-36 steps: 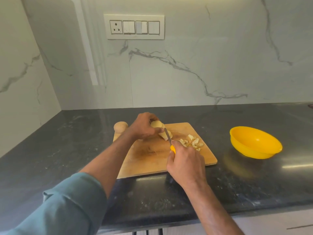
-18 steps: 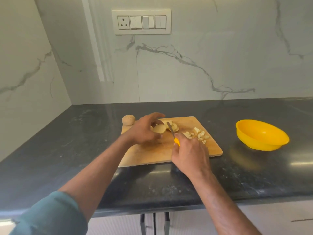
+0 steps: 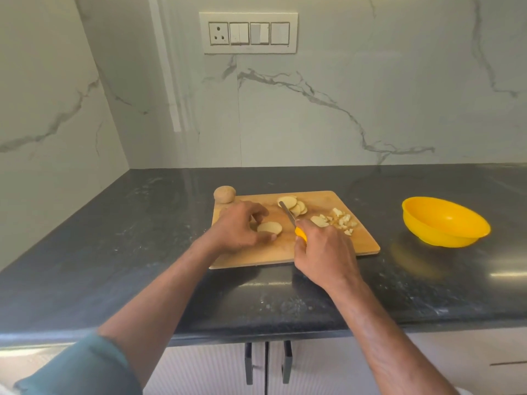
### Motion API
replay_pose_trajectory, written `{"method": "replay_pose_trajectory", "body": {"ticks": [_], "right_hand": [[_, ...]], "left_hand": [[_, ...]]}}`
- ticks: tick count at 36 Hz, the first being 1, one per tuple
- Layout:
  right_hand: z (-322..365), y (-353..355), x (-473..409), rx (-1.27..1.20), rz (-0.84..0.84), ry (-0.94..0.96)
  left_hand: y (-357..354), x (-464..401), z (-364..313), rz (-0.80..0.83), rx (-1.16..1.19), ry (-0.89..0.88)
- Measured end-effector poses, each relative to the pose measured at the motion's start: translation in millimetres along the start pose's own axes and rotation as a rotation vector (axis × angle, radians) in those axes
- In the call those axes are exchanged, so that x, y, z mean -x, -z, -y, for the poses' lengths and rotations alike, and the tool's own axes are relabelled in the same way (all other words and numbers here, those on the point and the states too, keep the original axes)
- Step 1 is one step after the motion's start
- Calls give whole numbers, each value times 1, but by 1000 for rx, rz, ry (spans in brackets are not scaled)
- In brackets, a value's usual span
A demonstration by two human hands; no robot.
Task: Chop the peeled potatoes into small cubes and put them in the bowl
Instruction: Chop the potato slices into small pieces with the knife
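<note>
A wooden cutting board (image 3: 328, 252) lies on the dark counter. My left hand (image 3: 238, 228) pinches a potato slice (image 3: 270, 227) lying flat on the board's left half. My right hand (image 3: 325, 253) grips a knife (image 3: 289, 216) by its yellow handle, blade pointing away, between the held slice and a fanned stack of slices (image 3: 293, 205) at the back. A heap of small potato cubes (image 3: 340, 220) sits on the board's right side. One whole potato (image 3: 224, 193) rests at the board's back left corner. The yellow bowl (image 3: 445, 220) stands to the right, nothing visible in it.
The dark stone counter (image 3: 142, 238) runs to a marble wall behind and a corner on the left. A switch panel (image 3: 248, 32) hangs on the wall. Cabinet door handles (image 3: 266, 363) show below the counter's front edge.
My left hand has let go of the potato end, taken one slice and drawn it toward the board's left front. The cut slices now lie fanned at the back. The camera moved.
</note>
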State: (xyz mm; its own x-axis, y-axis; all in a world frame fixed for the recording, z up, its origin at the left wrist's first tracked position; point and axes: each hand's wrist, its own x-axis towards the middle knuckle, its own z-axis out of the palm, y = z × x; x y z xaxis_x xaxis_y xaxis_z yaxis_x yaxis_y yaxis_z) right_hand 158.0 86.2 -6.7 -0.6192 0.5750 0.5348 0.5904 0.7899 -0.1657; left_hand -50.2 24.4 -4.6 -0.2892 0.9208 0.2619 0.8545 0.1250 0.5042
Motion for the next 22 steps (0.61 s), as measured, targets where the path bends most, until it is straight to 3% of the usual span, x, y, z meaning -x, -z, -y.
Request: {"method": "replay_pose_trajectory", "body": {"ticks": [5,15,22], "right_hand": [[-1,-3,0,-17,1,22],[0,1,0,-47,32,15],[4,3,0,-23,61,35]], "left_hand": [[-12,0,5,-123,-48,-35],[-9,-18,-4,-28,-41,-33],[-16,-13,-1,-91,-40,-41]]}}
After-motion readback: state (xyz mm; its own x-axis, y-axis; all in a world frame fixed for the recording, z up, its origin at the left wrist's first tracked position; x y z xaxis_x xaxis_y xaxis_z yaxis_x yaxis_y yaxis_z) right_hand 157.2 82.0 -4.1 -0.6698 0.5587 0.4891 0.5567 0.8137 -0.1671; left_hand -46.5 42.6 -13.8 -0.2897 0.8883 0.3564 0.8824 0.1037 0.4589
